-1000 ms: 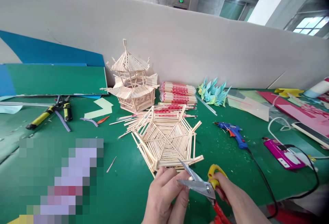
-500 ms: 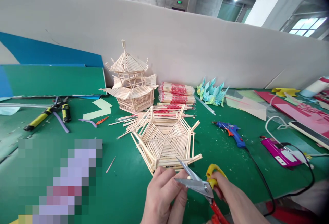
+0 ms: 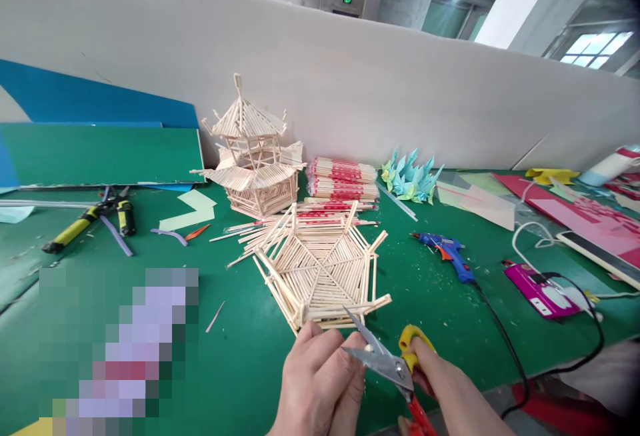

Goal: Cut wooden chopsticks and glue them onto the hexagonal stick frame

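My right hand [image 3: 450, 389] grips scissors [image 3: 387, 359] with a yellow and a red handle; the blades stand apart and point left and up. My left hand [image 3: 317, 383] is curled at the blade tips, fingers pinched together on something too small to make out. Just beyond both hands lies a hexagonal roof frame of wooden sticks [image 3: 320, 269] on the green table [image 3: 250, 356]. Behind it stands a finished stick pagoda [image 3: 253, 156], with loose sticks and wrapped chopstick bundles [image 3: 345, 179] beside it.
A blue glue gun [image 3: 447, 253] with a black cord lies to the right, near a pink device [image 3: 537, 289]. Yellow-handled cutters [image 3: 85, 219] rest at the left. Teal paper cranes [image 3: 410, 179] and coloured sheets sit along the grey partition. A blurred patch covers the lower left.
The view has shifted slightly. Both hands have stayed at the near edge of the stick frame, with the scissors still open at my left fingertips.
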Motion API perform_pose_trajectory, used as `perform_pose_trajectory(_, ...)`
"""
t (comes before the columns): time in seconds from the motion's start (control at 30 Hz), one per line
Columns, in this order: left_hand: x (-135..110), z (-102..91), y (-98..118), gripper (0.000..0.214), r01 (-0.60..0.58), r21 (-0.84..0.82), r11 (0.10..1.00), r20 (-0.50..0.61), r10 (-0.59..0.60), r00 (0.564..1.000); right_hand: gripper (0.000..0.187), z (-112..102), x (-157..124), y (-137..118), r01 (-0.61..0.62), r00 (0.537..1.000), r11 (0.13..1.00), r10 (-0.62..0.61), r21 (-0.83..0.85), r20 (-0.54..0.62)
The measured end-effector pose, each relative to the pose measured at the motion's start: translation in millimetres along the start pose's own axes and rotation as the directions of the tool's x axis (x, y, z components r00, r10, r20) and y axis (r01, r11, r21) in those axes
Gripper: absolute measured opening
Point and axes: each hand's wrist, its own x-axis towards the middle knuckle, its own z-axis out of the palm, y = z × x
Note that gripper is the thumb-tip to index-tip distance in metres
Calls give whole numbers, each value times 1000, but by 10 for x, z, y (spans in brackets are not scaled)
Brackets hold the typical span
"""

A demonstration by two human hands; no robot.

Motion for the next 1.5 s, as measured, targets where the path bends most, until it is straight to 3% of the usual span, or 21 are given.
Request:
perform_pose_trajectory(0.2,1,-56,7,14,-2,13,1000,81,1,997,55,5,0,5,-22,1000,999,21,23,19)
perform_pose_trajectory(0.43,-39,-47,5,18,3,16,1000,116,-5,993,39,37,-4,-23,-67,997,998,67,10,-34)
perform_pose_trajectory(0.7,-52,57,-53,18,-139,69,988,13,138,990,57,-3,-77,-61,-5,998,995,-1,-98,-63)
perform_pose_trajectory(0.87,-11,29,-57,15,-163,63,985,1,163,987,53,22,-60,-67,-29,999,998,27,-55,-33)
perform_pose_trajectory(1.0,18,-12,-42,13,-128,61,990,35,126,991,44,16,-32,-82,-44,999,998,43,-42,-21)
perform_pose_trajectory(1.23,32,-8,-30,22,-75,61,995,-12,76,997,59,-10,-50,-86,5,999,997,-8,-81,-37)
perform_pose_trajectory(1.33,73,-50,-14,21,-36,-20,999,68,37,997,58,0,-69,-19,30,997,990,-39,-137,-63)
perform_pose_trajectory(1.5,150,-150,19,20,116,-282,953,220,-53,974,73,-32,-113,78,9,999,953,-23,-303,-45)
